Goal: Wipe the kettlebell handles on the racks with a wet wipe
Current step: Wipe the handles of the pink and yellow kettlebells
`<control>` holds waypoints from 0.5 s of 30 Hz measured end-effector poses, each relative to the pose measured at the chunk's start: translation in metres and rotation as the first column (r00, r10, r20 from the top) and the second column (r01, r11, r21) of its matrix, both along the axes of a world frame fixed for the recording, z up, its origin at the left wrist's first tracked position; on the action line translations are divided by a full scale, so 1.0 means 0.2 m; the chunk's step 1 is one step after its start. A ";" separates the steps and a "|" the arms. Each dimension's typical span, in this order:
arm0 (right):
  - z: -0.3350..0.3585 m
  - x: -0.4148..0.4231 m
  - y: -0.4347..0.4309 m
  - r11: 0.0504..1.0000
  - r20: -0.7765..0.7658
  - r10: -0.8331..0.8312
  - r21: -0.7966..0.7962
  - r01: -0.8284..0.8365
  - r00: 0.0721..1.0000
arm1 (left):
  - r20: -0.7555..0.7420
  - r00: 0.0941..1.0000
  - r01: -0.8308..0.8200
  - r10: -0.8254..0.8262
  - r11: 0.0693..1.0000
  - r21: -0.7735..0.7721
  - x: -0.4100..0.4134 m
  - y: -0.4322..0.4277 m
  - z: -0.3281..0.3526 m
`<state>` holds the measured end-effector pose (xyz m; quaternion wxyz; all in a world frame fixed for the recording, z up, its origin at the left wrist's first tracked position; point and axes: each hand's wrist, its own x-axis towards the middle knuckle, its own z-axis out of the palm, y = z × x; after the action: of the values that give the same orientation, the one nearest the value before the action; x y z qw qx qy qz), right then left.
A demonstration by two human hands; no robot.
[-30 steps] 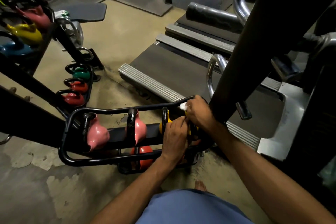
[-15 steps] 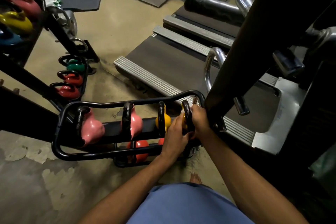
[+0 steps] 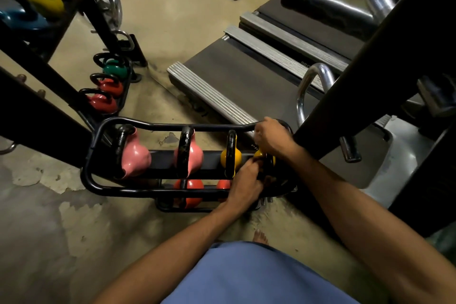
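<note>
Head view: L hand (image 3: 244, 186) curled round black handle (image 3: 269, 163) of rightmost yellow kettlebell (image 3: 259, 155) on rack (image 3: 148, 190); R hand (image 3: 274, 139) curled just beyond, contents too dim to tell.

Hands, left (image 3: 245, 181) and right (image 3: 274, 140), hold the rightmost yellow kettlebell (image 3: 259, 155).

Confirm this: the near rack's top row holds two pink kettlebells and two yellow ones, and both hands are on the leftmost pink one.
Wrong on one point: the head view shows the left hand and right hand at the rightmost yellow kettlebell, not the leftmost pink kettlebell. The rest stands.
</note>
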<state>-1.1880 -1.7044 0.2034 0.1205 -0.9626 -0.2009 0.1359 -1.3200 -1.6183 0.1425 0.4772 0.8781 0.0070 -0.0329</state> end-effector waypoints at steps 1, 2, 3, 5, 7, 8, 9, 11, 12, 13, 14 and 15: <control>0.03 -0.01 -0.01 0.987 0.014 0.130 -0.092 -0.128 0.991 | 0.014 1.000 0.006 -0.006 1.000 0.011 -0.01 0.00 0.00; 0.05 -0.03 -0.02 0.961 0.029 0.236 -0.155 -0.229 0.971 | 0.023 1.000 0.005 -0.005 1.000 0.021 -0.01 0.00 0.00; 0.05 -0.05 -0.03 0.934 0.053 0.314 -0.197 -0.298 0.948 | 0.032 0.999 0.000 0.000 1.000 0.026 -0.01 0.00 0.00; 0.02 -0.10 -0.09 0.918 0.199 0.383 -0.186 -0.349 0.902 | 0.044 0.999 -0.003 0.002 1.000 0.019 -0.02 0.01 0.00; -0.06 -0.16 -0.14 0.955 0.408 0.270 -0.001 -0.296 0.872 | 0.048 0.999 0.002 -0.002 1.000 -0.004 -0.02 0.01 0.00; -0.09 -0.20 -0.17 0.961 0.445 0.142 0.150 -0.230 0.884 | 0.048 0.999 -0.001 0.001 1.000 -0.003 -0.02 0.01 0.00; -0.13 -0.24 -0.18 0.936 0.404 -0.007 0.324 -0.136 0.915 | 0.051 0.999 -0.004 0.004 1.000 0.006 -0.02 0.01 0.00; -0.19 -0.33 -0.17 0.774 0.192 -0.309 0.620 0.129 0.931 | 0.058 0.998 0.003 -0.005 0.999 0.036 -0.02 0.01 -0.01; -0.20 -0.36 -0.15 0.652 0.061 -0.443 0.707 0.275 0.894 | 0.065 0.998 0.009 -0.011 0.999 0.045 -0.02 0.01 -0.01; -0.21 -0.37 -0.12 0.513 -0.094 -0.543 0.750 0.418 0.835 | 0.073 0.997 0.014 -0.018 0.999 0.051 -0.02 0.01 0.00; -0.22 -0.37 -0.09 0.359 -0.263 -0.596 0.758 0.545 0.759 | 0.077 0.997 0.017 -0.022 0.998 0.059 -0.02 0.01 0.00; -0.22 -0.35 -0.06 0.187 -0.451 -0.604 0.722 0.667 0.658 | 0.073 0.997 0.016 -0.021 0.998 0.068 -0.02 0.02 0.00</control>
<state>-1.2583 -1.7164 0.1598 0.6231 -0.7610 0.1803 -0.0117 -1.3236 -1.6150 0.1419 0.4472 0.8943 -0.0177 -0.0045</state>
